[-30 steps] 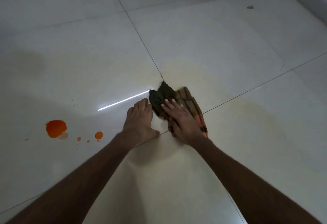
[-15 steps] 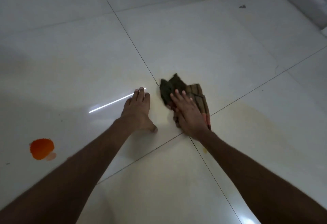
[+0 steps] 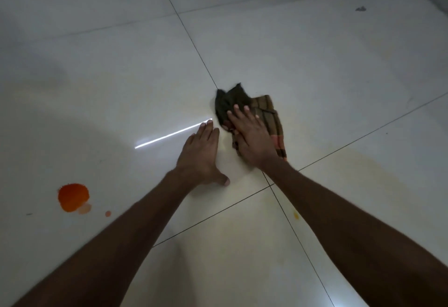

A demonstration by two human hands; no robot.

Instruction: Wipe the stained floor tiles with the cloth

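Glossy white tiled floor (image 3: 315,52), dark grout lines (image 3: 194,44) crossing; crumpled brown striped cloth (image 3: 269,115) at centre, round orange spill (image 3: 72,196) lower left, faint yellow smear (image 3: 363,168) right.

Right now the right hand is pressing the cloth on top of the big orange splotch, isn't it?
Not quite. The right hand does press the cloth, but not on the orange splotch. The head view shows the splotch bare, away to the left past the left hand, apart from the cloth.

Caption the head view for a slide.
Right hand presses cloth onto tiles; left hand flat beside it; orange stain at left.
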